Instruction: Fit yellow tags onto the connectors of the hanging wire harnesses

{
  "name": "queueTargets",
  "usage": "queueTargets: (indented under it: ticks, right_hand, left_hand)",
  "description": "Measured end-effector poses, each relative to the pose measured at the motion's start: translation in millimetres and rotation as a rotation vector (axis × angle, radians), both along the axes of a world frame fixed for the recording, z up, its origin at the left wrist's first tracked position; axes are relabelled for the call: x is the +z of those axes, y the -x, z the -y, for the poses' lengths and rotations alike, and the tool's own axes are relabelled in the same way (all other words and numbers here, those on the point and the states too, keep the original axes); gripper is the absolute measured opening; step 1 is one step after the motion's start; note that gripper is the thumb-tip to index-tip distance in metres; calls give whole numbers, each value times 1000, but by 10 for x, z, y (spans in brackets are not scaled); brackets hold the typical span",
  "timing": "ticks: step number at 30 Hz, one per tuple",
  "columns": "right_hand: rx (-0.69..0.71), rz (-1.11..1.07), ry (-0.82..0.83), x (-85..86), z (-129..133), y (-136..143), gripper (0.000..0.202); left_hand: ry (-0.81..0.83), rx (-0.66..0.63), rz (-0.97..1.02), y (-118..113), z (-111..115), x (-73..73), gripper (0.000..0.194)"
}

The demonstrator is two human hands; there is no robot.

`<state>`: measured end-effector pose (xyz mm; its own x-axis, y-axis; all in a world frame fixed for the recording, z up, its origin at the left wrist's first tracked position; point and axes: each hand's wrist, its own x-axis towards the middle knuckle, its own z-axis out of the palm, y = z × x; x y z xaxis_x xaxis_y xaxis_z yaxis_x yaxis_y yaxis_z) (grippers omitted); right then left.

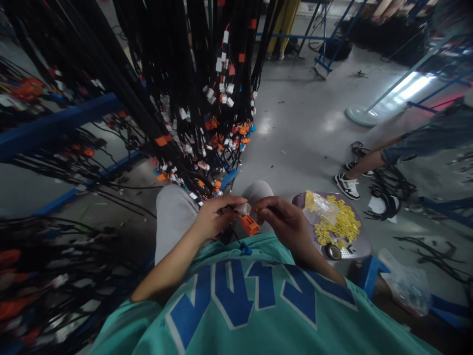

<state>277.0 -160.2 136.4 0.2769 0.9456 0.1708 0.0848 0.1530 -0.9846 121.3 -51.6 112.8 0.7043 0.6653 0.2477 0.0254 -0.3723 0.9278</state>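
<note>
Above my lap, my left hand (219,215) is closed around the wires behind an orange connector (250,225) and a white connector (244,209). A small blue connector (245,249) dangles on a black wire just below, near my shirt. To the right of the orange connector, my right hand (283,217) has its thumb and fingertips pinched together. A tiny yellowish piece seems to show at those fingertips, but most of it is hidden.
Dense bundles of black wire harness (177,79) with many connectors hang ahead. A stool (364,246) on my right carries yellow plastic clips (338,222), a plastic bag (325,207) and a tape roll (333,252). Another person's legs (369,165) stand beyond. Blue frame bars (62,123) run along my left.
</note>
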Motion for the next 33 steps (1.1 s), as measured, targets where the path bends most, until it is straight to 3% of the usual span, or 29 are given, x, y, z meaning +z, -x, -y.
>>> queueTargets:
  ticks: [8,16,28,33]
  right_hand:
    - [-10,84,-47,12,-8,16,15]
    - [38,286,-226,6,-89,29,17]
    - [36,212,-239,-55,-103,98,9]
    - [37,82,-186,-63,-93,134,13]
  left_hand:
    - [-68,-4,6,8,1,15,21]
    - [-40,-42,76,4,-5,16,21]
    - [-86,-68,133,4,-23,-9,37]
    - [-166,-75,178,8,-25,1,33]
